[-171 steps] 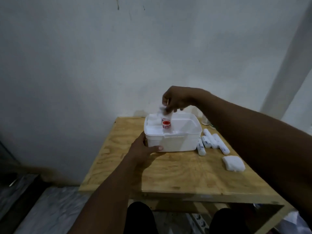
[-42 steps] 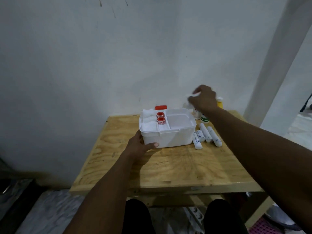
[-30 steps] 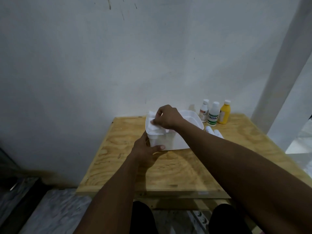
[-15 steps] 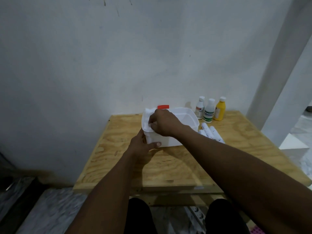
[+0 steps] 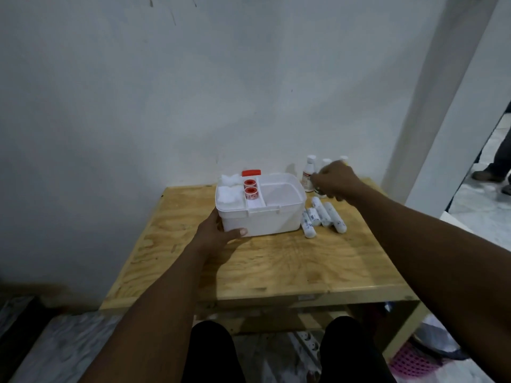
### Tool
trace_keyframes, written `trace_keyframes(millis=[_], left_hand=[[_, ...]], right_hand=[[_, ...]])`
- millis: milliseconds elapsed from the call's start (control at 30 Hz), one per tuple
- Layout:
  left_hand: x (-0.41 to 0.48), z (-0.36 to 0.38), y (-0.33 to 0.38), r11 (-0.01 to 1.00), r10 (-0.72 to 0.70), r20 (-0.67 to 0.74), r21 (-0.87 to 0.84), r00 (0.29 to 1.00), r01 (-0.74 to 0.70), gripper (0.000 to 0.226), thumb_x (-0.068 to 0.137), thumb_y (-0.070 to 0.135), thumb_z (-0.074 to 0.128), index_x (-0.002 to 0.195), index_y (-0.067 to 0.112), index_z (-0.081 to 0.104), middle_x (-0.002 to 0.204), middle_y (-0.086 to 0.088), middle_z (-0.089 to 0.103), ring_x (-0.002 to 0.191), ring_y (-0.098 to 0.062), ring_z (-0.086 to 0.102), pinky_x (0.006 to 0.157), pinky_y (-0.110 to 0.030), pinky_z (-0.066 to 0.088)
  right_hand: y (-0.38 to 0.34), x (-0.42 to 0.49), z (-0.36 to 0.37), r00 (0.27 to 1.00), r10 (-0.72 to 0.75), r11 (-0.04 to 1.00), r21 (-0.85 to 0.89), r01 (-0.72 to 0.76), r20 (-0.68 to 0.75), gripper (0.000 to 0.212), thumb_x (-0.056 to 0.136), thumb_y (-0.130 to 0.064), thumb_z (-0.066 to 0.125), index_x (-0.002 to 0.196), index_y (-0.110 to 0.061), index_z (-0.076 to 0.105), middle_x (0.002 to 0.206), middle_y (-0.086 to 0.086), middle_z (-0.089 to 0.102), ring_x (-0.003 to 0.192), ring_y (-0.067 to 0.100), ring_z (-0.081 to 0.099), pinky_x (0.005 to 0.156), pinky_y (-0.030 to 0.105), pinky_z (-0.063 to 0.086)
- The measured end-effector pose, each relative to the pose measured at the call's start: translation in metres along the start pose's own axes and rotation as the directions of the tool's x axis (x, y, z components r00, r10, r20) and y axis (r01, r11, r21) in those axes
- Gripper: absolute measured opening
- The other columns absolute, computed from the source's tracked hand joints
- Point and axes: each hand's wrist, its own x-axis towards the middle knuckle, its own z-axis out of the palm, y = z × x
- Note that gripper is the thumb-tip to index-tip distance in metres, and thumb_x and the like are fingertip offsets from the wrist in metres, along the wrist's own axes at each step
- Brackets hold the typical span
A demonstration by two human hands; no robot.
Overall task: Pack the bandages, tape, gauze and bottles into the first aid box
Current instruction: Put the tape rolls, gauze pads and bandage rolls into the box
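The white first aid box stands open on the wooden table. White gauze fills its left compartment, two red tape rolls sit in the narrow middle one, and the right compartment looks bare. My left hand grips the box's front left corner. Several rolled bandages lie just right of the box. Three bottles stand at the back right. My right hand curls round the middle bottle, beside the white bottle; it hides most of the third.
A wall runs close behind the table and a white pillar rises at the right. A person's legs stand beyond the pillar. A pink basket sits on the floor under the table's right corner.
My right hand has left the gauze in the box's left compartment and swung right to the bottles. My left hand has stayed on the box.
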Motion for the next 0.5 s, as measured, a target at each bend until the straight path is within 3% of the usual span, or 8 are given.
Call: trace_keyframes(millis=[100,200,267,400,500], left_hand=[[0.001,0.0,-0.001,1.0,-0.004,-0.002,-0.005,1.0,0.004,0.094,0.072,0.024,0.094,0.152,0.026,0.044,0.139,0.003,0.061,0.127,-0.023,0.058,0.105,-0.047,0.054],[0.001,0.0,-0.001,1.0,-0.005,-0.007,-0.015,1.0,0.005,0.097,0.071,0.025,0.095,0.153,0.026,0.044,0.142,0.002,0.06,0.128,-0.024,0.058,0.105,-0.05,0.053],[0.001,0.0,-0.001,1.0,0.0,0.001,-0.011,1.0,0.0,0.098,0.071,0.026,0.095,0.154,0.026,0.042,0.144,0.001,0.059,0.129,-0.024,0.057,0.106,-0.05,0.053],[0.001,0.0,0.0,1.0,0.001,0.0,-0.011,1.0,-0.001,0.098,0.071,0.028,0.095,0.154,0.027,0.042,0.145,0.001,0.059,0.13,-0.024,0.057,0.107,-0.051,0.052],[0.001,0.0,0.0,1.0,0.001,0.003,-0.015,1.0,-0.001,0.099,0.071,0.029,0.095,0.154,0.028,0.041,0.145,0.002,0.058,0.131,-0.024,0.056,0.107,-0.052,0.052]], right_hand=[[0.015,-0.009,0.013,0.938,0.183,0.971,-0.205,-0.125,0.296,0.024,0.08,-0.02,0.061,0.089,0.0,0.069,0.073,0.009,0.075,0.056,0.022,0.068,0.052,0.024,0.051],[0.02,-0.015,0.031,0.903,0.204,0.961,-0.255,-0.11,0.379,0.027,0.076,-0.018,0.063,0.091,0.004,0.071,0.074,0.013,0.077,0.056,0.022,0.072,0.046,0.024,0.05],[0.021,-0.016,0.039,0.909,0.189,0.962,-0.254,-0.096,0.373,0.025,0.075,-0.014,0.064,0.089,0.005,0.071,0.074,0.016,0.077,0.052,0.022,0.069,0.041,0.023,0.047],[0.026,-0.004,0.044,0.974,0.089,0.943,-0.332,-0.015,0.208,0.014,0.081,-0.018,0.063,0.073,-0.007,0.058,0.07,0.01,0.067,0.048,0.015,0.059,0.039,0.021,0.041],[0.029,-0.001,0.044,0.987,0.046,0.918,-0.396,0.019,0.153,0.012,0.08,-0.018,0.066,0.08,-0.008,0.058,0.071,0.005,0.062,0.056,0.015,0.059,0.043,0.024,0.039]])
